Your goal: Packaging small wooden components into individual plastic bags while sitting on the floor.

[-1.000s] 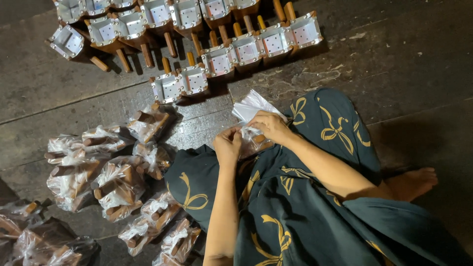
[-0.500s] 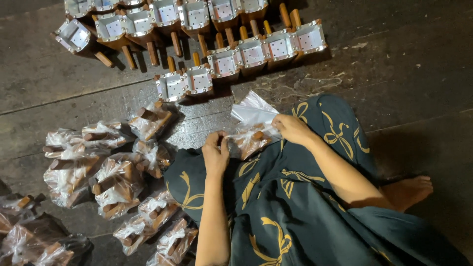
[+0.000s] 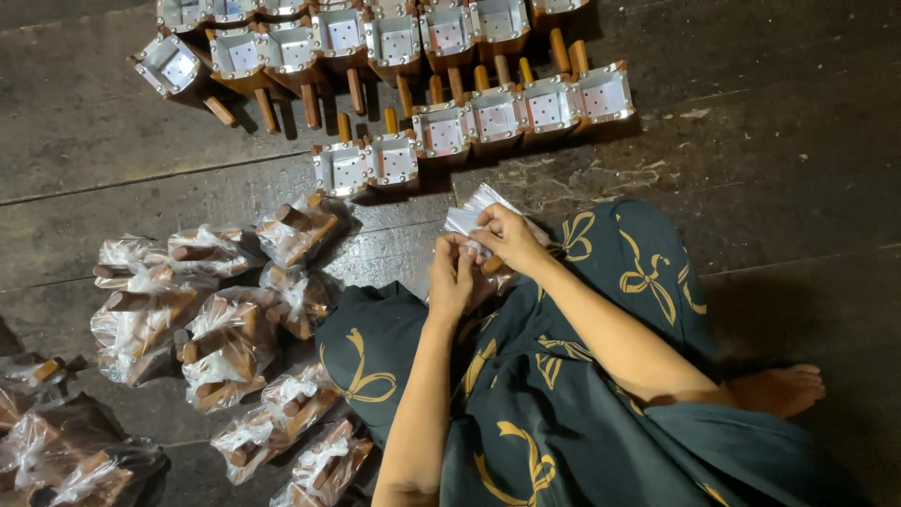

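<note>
Two hands are met over the lap | clear plastic bag [image 3: 472, 212] is pinched by right hand [image 3: 508, 238] fingers | left hand [image 3: 451, 277] fingers are closed on its lower edge | bagged wooden pieces [image 3: 225, 329] are piled at left | wooden holders [image 3: 441, 131] are rowed ahead.

A small clear plastic bag [image 3: 474, 218] (crinkled, with brown wooden pieces partly showing inside) sits upright over the lap, pinched at its top.

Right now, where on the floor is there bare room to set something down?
Bare floor lies right of the rows of wooden boxes, above the bare foot. Another patch lies left, between the boxes and the heap of bagged pieces. Around the hands, left and right, it is crowded.
</note>
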